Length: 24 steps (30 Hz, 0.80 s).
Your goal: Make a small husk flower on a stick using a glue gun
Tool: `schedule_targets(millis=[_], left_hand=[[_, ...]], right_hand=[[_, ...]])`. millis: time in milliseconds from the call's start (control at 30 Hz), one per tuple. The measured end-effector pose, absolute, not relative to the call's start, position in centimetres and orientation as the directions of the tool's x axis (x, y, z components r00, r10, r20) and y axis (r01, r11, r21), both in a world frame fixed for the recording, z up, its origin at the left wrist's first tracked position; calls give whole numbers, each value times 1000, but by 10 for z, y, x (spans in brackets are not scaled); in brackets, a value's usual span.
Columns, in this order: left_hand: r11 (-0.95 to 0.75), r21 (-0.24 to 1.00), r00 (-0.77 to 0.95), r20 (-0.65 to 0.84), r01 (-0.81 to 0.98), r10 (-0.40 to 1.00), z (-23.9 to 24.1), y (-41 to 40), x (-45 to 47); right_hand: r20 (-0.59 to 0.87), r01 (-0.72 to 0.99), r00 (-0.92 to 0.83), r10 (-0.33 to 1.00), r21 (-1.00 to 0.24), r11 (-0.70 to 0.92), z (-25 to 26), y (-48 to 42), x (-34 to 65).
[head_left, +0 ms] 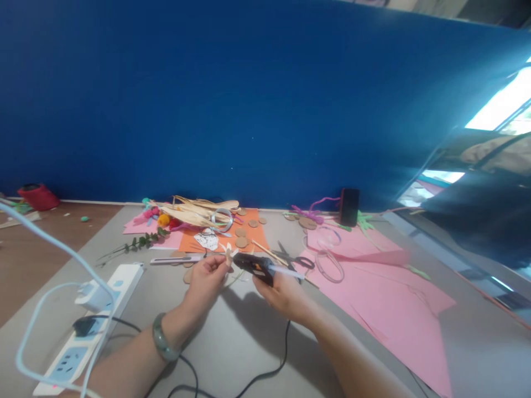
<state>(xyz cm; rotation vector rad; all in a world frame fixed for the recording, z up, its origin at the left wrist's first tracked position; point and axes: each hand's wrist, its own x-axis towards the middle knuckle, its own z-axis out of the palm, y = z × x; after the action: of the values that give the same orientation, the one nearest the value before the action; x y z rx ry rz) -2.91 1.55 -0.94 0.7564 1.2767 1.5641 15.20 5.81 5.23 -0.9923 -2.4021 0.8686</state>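
Note:
My left hand [208, 281] pinches a small beige piece with white petal-like strips [228, 254] between thumb and fingers. Wrapped in my right hand [287, 297] is a black hot glue gun [248, 263], with a pale glue stick [287, 271] jutting from its back end. The gun's nozzle points left, close against the beige piece; whether they touch I cannot tell. Just beyond my right hand lie black scissors [305, 262] and a thin wooden stick [265, 250]. A utility knife [176, 260] rests beyond my left hand.
A white power strip [68, 356] with plugs and cables stands at left. Pink paper sheets [409, 309] cover the right side. Dried strips [194, 211], an orange sheet [194, 241], cardboard discs [241, 242] and a green sprig [145, 240] lie toward the blue partition [249, 110]. A black box-like object [349, 207] stands there.

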Motion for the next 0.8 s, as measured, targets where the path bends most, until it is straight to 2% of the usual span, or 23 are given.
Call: schedule_targets(millis=[800], left_hand=[[-8, 951, -353, -107, -309, 929, -16, 16, -30]], right_hand=[[76, 554, -611, 788, -670, 495, 44, 54, 153]])
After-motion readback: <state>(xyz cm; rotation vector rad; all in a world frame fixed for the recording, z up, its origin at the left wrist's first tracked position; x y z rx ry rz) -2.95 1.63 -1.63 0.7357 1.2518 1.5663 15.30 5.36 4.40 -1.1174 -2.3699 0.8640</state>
